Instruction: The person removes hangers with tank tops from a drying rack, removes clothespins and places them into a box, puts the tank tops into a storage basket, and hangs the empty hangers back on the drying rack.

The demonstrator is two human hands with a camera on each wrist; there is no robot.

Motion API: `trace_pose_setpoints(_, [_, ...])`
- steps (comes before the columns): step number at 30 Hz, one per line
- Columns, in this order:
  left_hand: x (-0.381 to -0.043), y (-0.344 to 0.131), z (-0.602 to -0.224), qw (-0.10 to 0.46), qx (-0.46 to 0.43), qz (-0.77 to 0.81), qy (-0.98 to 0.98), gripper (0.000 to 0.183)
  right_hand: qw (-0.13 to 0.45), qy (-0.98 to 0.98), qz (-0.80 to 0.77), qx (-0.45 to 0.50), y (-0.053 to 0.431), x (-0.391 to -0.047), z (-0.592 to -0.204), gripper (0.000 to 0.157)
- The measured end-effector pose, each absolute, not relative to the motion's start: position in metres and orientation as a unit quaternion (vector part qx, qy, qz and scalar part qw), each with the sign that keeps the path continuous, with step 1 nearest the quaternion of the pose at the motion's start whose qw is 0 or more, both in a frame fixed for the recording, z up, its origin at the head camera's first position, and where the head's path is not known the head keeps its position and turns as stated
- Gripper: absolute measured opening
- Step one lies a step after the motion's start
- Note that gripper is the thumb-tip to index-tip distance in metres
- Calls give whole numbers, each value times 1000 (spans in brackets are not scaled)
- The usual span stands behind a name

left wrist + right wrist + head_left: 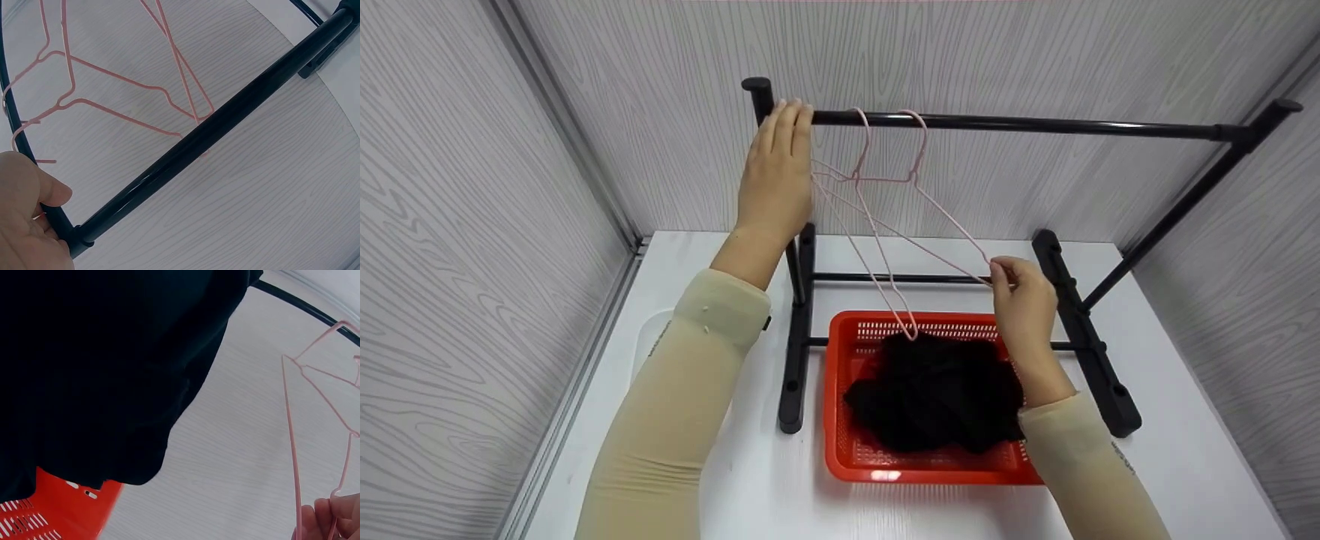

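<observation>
Two pink wire hangers hang side by side from the black top rail point(1035, 125) of a clothes rack. My right hand point(1026, 309) pinches the corner of the right-hand hanger point(952, 218); its thumb and fingertips show at the wire in the right wrist view. The other hanger point(877, 234) hangs turned at an angle beside it. My left hand point(777, 176) grips the rail's left end, and in the left wrist view its thumb and fingers wrap the bar. Below the hangers, a black cloth point(937, 394) lies bunched in a red plastic basket point(877, 475).
The rack's left post point(185, 146), black feet point(793, 375) and lower crossbars point(900, 278) surround the basket's far side. A slanted right post point(1170, 217) stands beyond my right hand. Wood-patterned panels point(660, 90) enclose the white table point(765, 495).
</observation>
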State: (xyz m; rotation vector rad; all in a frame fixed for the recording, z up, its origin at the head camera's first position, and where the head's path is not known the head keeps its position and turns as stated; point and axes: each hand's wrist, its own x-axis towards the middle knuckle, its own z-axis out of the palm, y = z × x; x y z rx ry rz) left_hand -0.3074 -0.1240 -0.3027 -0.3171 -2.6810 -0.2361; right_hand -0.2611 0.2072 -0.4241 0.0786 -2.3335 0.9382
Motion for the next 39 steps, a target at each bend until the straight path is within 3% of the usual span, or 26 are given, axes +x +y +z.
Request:
trace_pose_setpoints(16, [-307, -125, -304, 231, -115, -92, -962, 58, 278, -890, 357, 57, 201, -254, -435, 16])
trace_pose_setpoints(29, [-304, -123, -303, 227, -115, -93, -963, 68, 284, -883, 366, 69, 203, -251, -435, 15])
trace_pose_setpoints(39, [-304, -121, -304, 232, -117, -87, -962, 63, 281, -889, 356, 70, 207, -249, -436, 16])
